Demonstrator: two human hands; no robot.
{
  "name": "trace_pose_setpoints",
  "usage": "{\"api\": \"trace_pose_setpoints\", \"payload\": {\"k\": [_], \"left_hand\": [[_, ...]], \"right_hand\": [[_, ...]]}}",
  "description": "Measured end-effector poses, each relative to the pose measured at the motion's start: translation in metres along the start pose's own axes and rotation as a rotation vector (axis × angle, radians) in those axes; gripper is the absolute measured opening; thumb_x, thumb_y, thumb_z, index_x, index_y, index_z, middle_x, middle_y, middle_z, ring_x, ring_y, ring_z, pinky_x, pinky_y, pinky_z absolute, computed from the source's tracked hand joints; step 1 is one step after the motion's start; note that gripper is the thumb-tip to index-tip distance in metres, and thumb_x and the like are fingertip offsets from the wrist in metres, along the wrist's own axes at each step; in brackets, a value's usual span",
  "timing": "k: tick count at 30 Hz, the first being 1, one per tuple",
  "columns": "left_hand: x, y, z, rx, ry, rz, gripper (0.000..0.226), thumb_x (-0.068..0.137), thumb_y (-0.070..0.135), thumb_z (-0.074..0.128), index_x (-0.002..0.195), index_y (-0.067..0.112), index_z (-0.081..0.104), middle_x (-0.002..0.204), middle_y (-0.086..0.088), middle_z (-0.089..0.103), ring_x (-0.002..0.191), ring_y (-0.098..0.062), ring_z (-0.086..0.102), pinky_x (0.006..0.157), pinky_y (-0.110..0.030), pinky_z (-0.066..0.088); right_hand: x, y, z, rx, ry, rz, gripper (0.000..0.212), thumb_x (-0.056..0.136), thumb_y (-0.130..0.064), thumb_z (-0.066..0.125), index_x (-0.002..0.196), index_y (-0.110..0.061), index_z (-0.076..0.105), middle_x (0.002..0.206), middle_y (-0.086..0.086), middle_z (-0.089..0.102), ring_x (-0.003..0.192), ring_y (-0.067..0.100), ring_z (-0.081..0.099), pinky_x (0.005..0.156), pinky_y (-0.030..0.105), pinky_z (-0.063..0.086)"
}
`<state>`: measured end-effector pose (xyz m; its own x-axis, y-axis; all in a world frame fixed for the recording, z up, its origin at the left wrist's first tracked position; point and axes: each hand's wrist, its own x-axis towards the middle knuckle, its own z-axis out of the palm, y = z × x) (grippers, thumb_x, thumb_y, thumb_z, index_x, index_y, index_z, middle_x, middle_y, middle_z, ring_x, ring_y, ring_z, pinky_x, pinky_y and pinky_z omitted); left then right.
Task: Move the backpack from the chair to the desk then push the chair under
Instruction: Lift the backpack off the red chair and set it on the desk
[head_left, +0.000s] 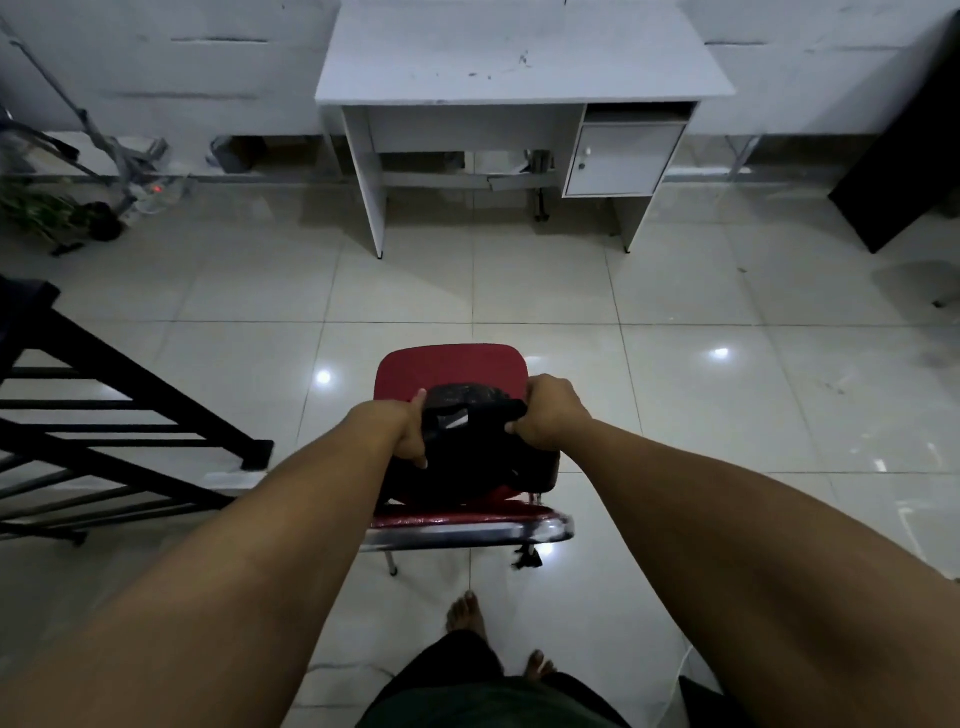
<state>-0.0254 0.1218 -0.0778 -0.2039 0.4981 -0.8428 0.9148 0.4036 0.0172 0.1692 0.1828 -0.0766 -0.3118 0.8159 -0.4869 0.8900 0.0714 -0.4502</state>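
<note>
A black backpack (470, 457) sits on the seat of a red chair (451, 364) with a chrome frame, right in front of me. My left hand (410, 428) grips the backpack's left side. My right hand (550, 413) is closed around its top right edge. A white desk (519, 57) with a small cupboard door on its right stands against the far wall, a few floor tiles beyond the chair. The desk's top is bare apart from some marks.
A black stair railing (104, 410) runs along my left. A dark panel (898, 171) leans at the far right. Cables, a power strip and a plant (36, 208) lie at the far left. Glossy tiled floor separates chair and desk. My bare feet (467, 616) stand behind the chair.
</note>
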Motion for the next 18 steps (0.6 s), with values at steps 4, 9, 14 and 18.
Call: {"api": "trace_pose_setpoints", "payload": {"k": [4, 9, 14, 18], "left_hand": [[0.007, 0.004, -0.009, 0.127, -0.010, 0.082, 0.095, 0.080, 0.037, 0.080, 0.155, 0.022, 0.024, 0.156, -0.008, 0.034, 0.135, -0.033, 0.044, 0.107, -0.043, 0.043], [0.019, 0.005, -0.011, 0.145, 0.036, 0.128, 0.073, 0.079, 0.045, 0.078, 0.138, 0.021, 0.042, 0.149, -0.008, 0.036, 0.127, -0.032, 0.047, 0.103, -0.043, 0.044], [0.024, 0.016, 0.002, 0.204, 0.068, 0.173, 0.060, 0.089, 0.029, 0.072, 0.142, 0.012, 0.048, 0.141, -0.011, 0.053, 0.123, -0.031, 0.054, 0.102, -0.038, 0.044], [0.021, 0.025, -0.004, 0.256, 0.113, 0.183, 0.047, 0.089, 0.025, 0.071, 0.131, 0.010, 0.057, 0.128, -0.012, 0.060, 0.114, -0.029, 0.059, 0.093, -0.033, 0.045]], "right_hand": [[0.005, 0.009, 0.000, -0.060, -0.097, 0.031, 0.033, 0.076, -0.024, 0.084, 0.077, -0.016, 0.052, 0.088, 0.005, 0.059, 0.085, 0.024, 0.060, 0.070, 0.029, 0.052], [0.005, 0.013, -0.010, -0.114, -0.139, 0.023, 0.043, 0.076, -0.022, 0.085, 0.066, -0.017, 0.043, 0.077, 0.001, 0.051, 0.082, 0.021, 0.054, 0.067, 0.027, 0.045], [0.006, 0.017, -0.017, -0.129, -0.115, -0.004, 0.045, 0.072, -0.020, 0.088, 0.064, -0.017, 0.045, 0.072, -0.001, 0.052, 0.074, 0.019, 0.053, 0.059, 0.025, 0.043], [0.000, 0.026, -0.018, -0.174, -0.093, 0.009, 0.036, 0.072, -0.023, 0.087, 0.070, -0.019, 0.051, 0.077, 0.000, 0.058, 0.078, 0.021, 0.059, 0.067, 0.032, 0.051]]}}
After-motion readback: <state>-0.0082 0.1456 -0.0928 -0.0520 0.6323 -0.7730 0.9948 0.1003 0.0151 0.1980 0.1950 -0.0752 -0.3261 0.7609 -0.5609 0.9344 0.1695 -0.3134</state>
